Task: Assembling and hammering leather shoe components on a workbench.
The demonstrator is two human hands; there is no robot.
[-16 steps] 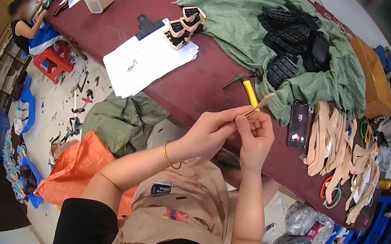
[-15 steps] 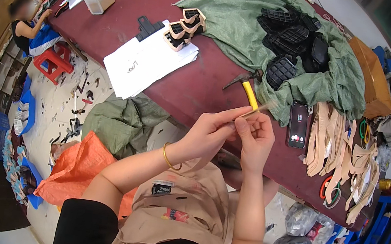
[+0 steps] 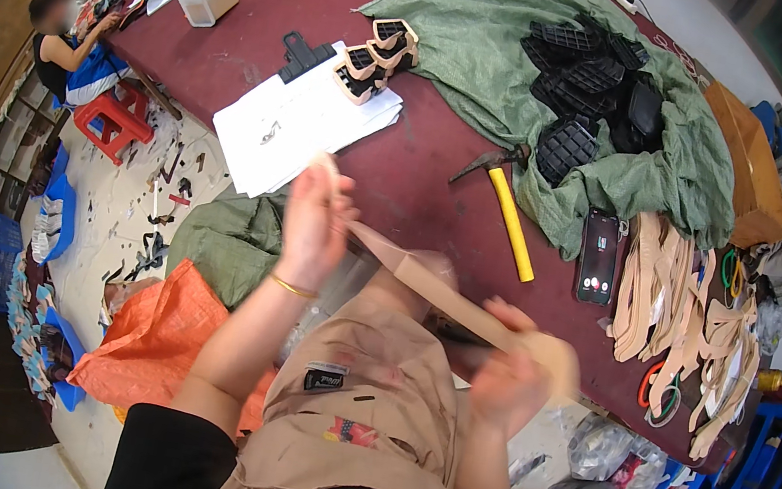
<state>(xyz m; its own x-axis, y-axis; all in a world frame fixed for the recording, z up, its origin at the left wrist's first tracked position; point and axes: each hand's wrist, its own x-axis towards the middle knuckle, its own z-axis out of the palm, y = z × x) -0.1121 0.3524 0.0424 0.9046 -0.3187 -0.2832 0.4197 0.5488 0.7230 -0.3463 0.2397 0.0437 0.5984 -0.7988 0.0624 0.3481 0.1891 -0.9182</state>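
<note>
A long beige strap (image 3: 449, 299) stretches between my two hands in front of the apron, narrow at the left and broad at the right. My right hand (image 3: 507, 383), blurred by motion, is closed around its wide end. Raised by the white papers, my left hand (image 3: 308, 222) is closed, with a pale beige piece (image 3: 324, 166) poking out above its fingers. Whether that piece belongs to the same strap, I cannot tell. A hammer with a yellow handle (image 3: 512, 227) lies on the table beyond my hands.
The dark red table (image 3: 421, 178) carries white papers (image 3: 292, 129), beige-and-black moulded parts (image 3: 373, 60), and black ridged pads (image 3: 582, 81) on a green sack (image 3: 474, 29). A phone (image 3: 598, 255) and more beige straps (image 3: 647, 293) lie right. A person (image 3: 57, 43) sits far left.
My hands were together near the hammer; now they are apart. The left hand moved left toward the papers, the right came nearer to me. The strap now shows at length, and the hammer handle is uncovered.
</note>
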